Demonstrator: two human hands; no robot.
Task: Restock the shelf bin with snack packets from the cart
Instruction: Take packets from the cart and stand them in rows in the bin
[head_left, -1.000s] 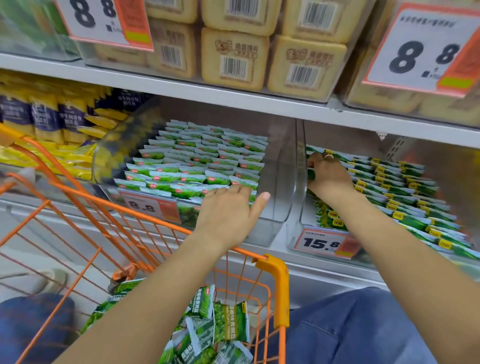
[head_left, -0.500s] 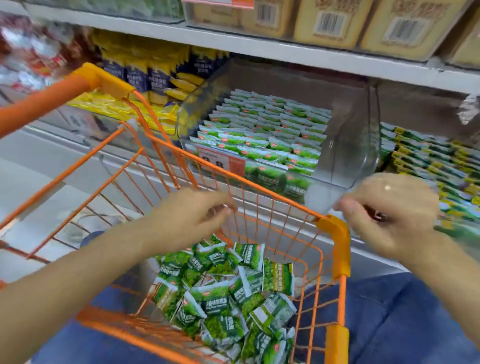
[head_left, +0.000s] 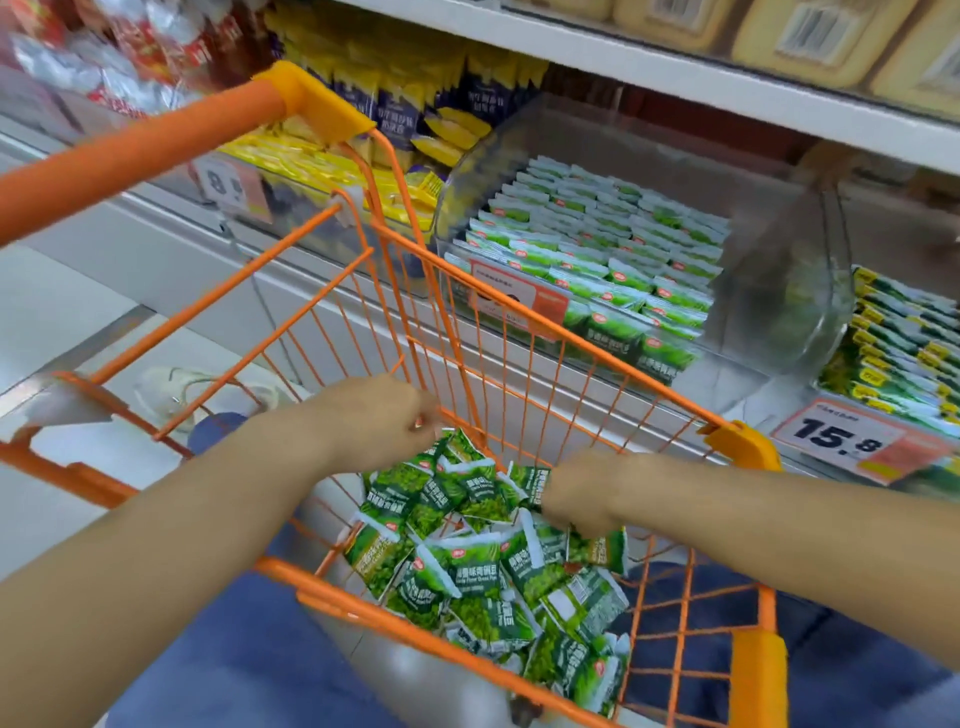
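A pile of green snack packets (head_left: 467, 571) lies in the bottom of the orange wire cart (head_left: 545, 338). My left hand (head_left: 374, 421) hovers just above the far edge of the pile, its fingers loosely curled toward the thumb with nothing seen in them. My right hand (head_left: 587, 493) reaches down into the pile from the right, and its curled fingers close on a packet (head_left: 597, 551). Beyond the cart, the clear shelf bin (head_left: 769, 291) holds neat rows of the same green packets (head_left: 597, 244).
The cart's orange handle bar (head_left: 140, 150) crosses the upper left. A bin of yellow packets (head_left: 332, 166) stands to the left of the green one. To the right is another bin of green packets (head_left: 904, 353) with a 15.8 price tag (head_left: 841, 436). A shelf board runs overhead.
Both hands left the shelf bins and dropped into the cart. The left now hangs over the pile and the right has sunk into the packets. The view has tilted down.
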